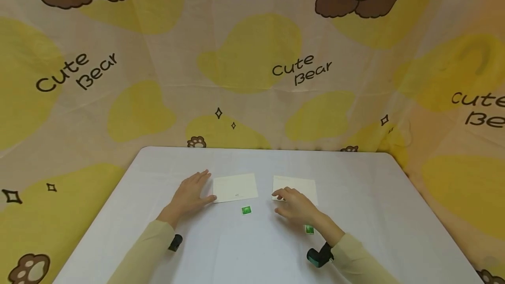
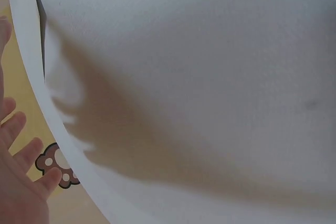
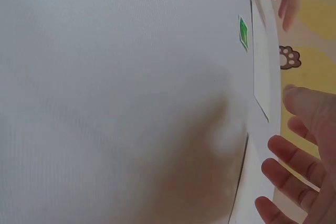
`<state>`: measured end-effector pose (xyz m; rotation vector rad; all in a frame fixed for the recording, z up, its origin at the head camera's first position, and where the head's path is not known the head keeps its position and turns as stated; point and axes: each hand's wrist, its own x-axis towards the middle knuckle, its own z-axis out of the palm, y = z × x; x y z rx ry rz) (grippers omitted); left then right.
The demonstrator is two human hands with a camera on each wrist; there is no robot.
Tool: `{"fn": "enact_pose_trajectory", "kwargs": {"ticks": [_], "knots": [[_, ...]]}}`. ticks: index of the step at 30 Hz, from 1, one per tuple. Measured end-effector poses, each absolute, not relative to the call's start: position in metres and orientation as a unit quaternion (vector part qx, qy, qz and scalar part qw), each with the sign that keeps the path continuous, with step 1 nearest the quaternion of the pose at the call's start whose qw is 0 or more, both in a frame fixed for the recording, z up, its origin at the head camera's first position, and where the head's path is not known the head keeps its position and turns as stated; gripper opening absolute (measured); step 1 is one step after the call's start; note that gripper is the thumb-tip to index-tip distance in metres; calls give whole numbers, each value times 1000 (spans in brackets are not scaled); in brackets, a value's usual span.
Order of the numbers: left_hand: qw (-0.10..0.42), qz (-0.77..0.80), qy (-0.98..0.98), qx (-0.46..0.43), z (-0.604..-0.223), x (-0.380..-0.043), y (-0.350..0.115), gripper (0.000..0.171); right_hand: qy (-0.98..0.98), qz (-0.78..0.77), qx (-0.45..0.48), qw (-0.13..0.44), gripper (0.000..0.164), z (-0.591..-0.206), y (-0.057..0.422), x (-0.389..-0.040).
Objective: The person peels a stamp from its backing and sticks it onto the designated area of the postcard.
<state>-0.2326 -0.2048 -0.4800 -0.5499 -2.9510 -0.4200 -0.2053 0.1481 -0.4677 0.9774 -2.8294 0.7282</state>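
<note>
Two off-white paper rectangles, which look like envelopes or cards, lie side by side on the white table. My left hand (image 1: 192, 195) is at the outer edge of the left paper rectangle (image 1: 235, 187), fingers extended and the thumb tip by its near corner; whether it touches cannot be told. Over the right paper rectangle (image 1: 301, 184) hovers my right hand (image 1: 297, 206), fingers loosely bent and holding nothing; it covers part of that paper. A small green stamp-like piece (image 1: 246, 210) with a pale border lies in front of the left paper. Another green piece (image 1: 309, 229) shows below the right wrist.
The white table (image 1: 244, 249) has rounded far corners. Behind it hangs a cloth (image 1: 252, 113) printed with bears and yellow patches. A dark wrist camera (image 1: 320, 255) sits at the right sleeve, and another dark device (image 1: 175, 243) at the left sleeve.
</note>
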Motion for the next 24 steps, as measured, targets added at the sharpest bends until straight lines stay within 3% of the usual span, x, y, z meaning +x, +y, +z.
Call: {"fn": "enact_pose_trajectory", "kwargs": {"ticks": [24], "knots": [[-1,-141,-979,-146,-493,-239,-189,78,-896,300,328,18,22,-492,90,-218]]}}
